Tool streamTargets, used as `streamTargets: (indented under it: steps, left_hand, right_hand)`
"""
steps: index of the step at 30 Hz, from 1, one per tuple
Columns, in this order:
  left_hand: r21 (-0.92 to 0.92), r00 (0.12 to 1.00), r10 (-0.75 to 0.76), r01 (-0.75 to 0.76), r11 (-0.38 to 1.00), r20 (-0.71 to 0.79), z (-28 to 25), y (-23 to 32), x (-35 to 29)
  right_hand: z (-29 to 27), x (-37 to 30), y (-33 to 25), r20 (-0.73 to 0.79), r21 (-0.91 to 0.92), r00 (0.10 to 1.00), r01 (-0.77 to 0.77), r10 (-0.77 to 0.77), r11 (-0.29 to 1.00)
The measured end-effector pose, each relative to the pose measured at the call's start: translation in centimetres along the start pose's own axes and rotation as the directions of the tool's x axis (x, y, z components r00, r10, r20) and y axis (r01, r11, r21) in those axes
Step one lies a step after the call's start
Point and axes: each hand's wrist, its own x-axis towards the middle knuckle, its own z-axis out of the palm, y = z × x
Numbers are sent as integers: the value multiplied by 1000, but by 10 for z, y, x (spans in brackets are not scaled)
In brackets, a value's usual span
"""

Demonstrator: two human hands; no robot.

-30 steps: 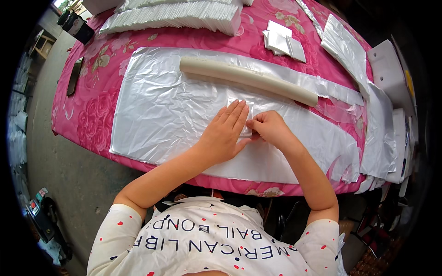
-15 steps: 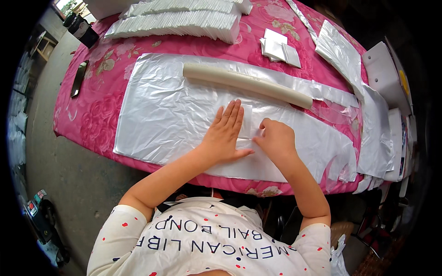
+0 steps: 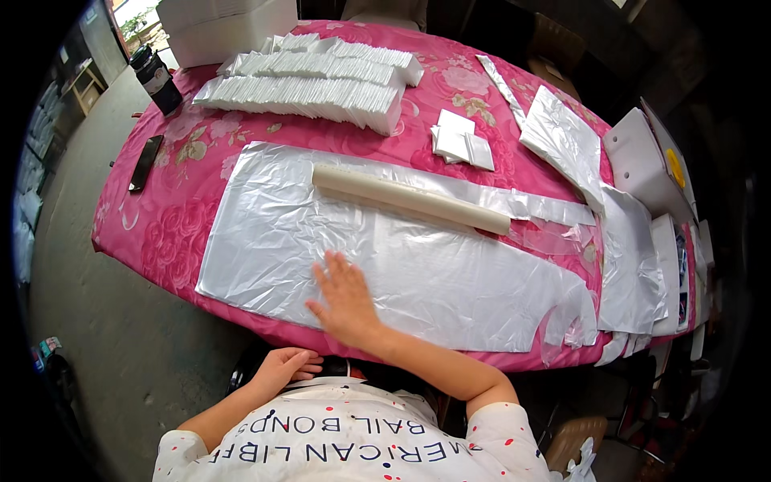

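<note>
A dark phone [image 3: 145, 162] lies at the far left of the pink flowered tablecloth [image 3: 173, 233]. The left hand [image 3: 283, 369] hangs below the table edge, fingers loosely curled, holding nothing. Beside it the right hand [image 3: 345, 301] lies flat and open on the big clear plastic sheet [image 3: 418, 269] — smoothing wants an even palm, swept outward, so no creases get trapped. Beyond, a cream roll [image 3: 409, 199] rests across the sheet; white folded stacks [image 3: 317, 92] sit farther back.
</note>
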Motion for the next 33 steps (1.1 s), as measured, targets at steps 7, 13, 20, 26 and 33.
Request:
streamTargets:
  steps: [7,13,20,26,33]
  left_hand:
    - [401,975,220,-187,897,-39,-18,12,-4]
    - [681,751,641,-552,480,158,5,68,4]
    - [600,628,669,-730,328,398,53,130,53]
    - [564,523,644,-809,168,559,83,131,76]
    - [583,541,611,-798,154,578,83,117,91]
  right_hand:
    - [4,-27,-44,110,241,927,325,-358,915]
    - [-84,0,41,-93,315,937,350,-338,882]
    - [-203,68,232,-412,654,691,-228,593,721]
    - [-211,77,270,-581,-248,739,-561,342,790]
    - [-172,-15,168,-222,-184,964,-191,149,964]
